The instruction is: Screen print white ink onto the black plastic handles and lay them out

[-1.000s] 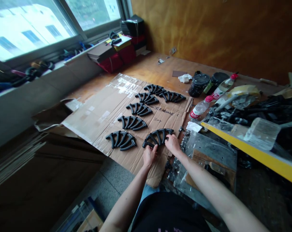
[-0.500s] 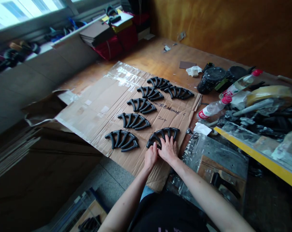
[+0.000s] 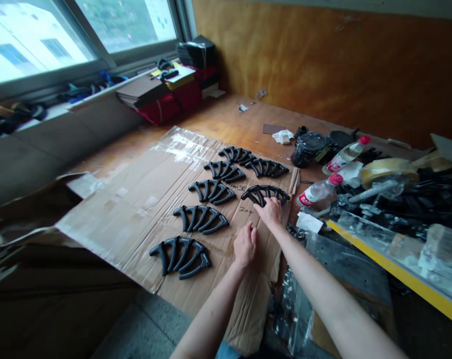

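Our right hand [image 3: 271, 212] had slid the black ribbed piece [image 3: 265, 193] farther up the cardboard [image 3: 136, 199], pinching its near rim. Our left hand [image 3: 245, 245] had let go and lay loosely spread, empty.

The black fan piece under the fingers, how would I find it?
Look at the flattened cardboard sheet on the wooden table. Black fan-shaped pieces lie there in a long row and a short row by the water bottles. It is the short row's nearer piece, the only one the right hand touches.
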### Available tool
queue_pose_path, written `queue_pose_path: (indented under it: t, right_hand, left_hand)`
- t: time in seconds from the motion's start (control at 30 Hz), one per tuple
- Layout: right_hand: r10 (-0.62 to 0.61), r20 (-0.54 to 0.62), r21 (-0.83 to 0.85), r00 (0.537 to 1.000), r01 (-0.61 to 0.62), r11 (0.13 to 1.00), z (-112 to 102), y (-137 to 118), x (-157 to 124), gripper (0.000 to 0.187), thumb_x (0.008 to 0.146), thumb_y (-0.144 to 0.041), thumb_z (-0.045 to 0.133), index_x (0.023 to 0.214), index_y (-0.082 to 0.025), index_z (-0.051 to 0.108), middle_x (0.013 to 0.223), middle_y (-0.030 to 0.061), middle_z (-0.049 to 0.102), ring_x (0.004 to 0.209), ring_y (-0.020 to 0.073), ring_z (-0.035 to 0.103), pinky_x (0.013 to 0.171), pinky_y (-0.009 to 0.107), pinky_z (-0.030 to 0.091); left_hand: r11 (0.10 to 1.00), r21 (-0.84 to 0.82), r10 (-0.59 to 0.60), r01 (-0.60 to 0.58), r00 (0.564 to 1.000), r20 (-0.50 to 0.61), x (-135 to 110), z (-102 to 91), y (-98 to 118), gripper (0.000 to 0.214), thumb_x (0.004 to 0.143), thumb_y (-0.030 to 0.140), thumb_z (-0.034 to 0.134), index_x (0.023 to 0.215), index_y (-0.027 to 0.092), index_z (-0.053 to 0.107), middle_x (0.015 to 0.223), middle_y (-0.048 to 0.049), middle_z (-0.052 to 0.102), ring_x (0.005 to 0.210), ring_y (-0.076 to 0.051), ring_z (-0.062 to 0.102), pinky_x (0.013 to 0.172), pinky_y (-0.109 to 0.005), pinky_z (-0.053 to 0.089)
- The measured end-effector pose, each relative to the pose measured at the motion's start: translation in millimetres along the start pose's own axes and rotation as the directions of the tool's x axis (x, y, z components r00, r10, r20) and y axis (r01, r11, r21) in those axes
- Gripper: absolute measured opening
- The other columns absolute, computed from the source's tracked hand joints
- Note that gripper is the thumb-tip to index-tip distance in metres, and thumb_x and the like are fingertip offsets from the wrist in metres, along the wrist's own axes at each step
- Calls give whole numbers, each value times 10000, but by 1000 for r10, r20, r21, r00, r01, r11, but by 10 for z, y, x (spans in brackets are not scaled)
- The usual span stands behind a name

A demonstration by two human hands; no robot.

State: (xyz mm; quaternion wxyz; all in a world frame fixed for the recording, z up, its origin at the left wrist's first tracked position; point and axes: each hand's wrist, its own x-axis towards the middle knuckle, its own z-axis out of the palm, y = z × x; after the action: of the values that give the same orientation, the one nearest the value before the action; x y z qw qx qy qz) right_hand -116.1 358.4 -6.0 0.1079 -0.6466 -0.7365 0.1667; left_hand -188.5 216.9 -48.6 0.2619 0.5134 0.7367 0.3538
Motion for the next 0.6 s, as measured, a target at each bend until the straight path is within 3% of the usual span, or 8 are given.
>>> queue_pose_path:
  t: [0.1,0.2,0.33,0.47,0.6]
  right_hand:
    - [124,15,-30,992,-123,992,85,-107,379,456,825,-446,615,1139,-121,676,1236,196,576,1202,371,482,996,503,400]
    - [207,37,-68,978,-204,977,193,-229,580,450,828,-416,614,1148,-102,656,1280,219,536,1246,425,425,959,579,404]
    - [185,70,-56,980,-181,982,186,-281,627,487,855,-398,616,1268,-145,564,1398,223,452,1309,436,365,975,629,376]
    - [32,118,15,993,-34,999,-55,-223,358,548,857,-328,641,1369,-211,487,1544,174,309,1392,398,299,1018,574,393]
    - [-255,128,143,958,236,961,-406,-17,-333,452,874,-309,640,1301,-173,581,1437,159,478,1342,277,432,1092,430,385]
  left_hand:
    - [990,89,106,-106,994,11,-10,108,-139,387,997,379,326,1214,208,598,1133,-122,684,1088,-223,623,968,-349,473]
    - [983,128,132,-132,991,10,-35,158,-217,366,994,372,336,1197,232,606,1099,-119,685,1055,-222,630,938,-340,484]
    - [976,161,152,-149,988,-3,-8,197,-253,354,992,362,344,1174,227,615,1081,-117,681,1040,-222,624,924,-333,475]
    - [964,196,188,-181,982,-16,15,220,-255,359,994,360,348,1149,191,624,1041,-112,683,1006,-217,623,889,-325,469]
    - [978,165,134,-125,990,-46,20,164,-220,346,973,361,397,1099,153,643,1017,-132,683,994,-234,622,897,-350,449]
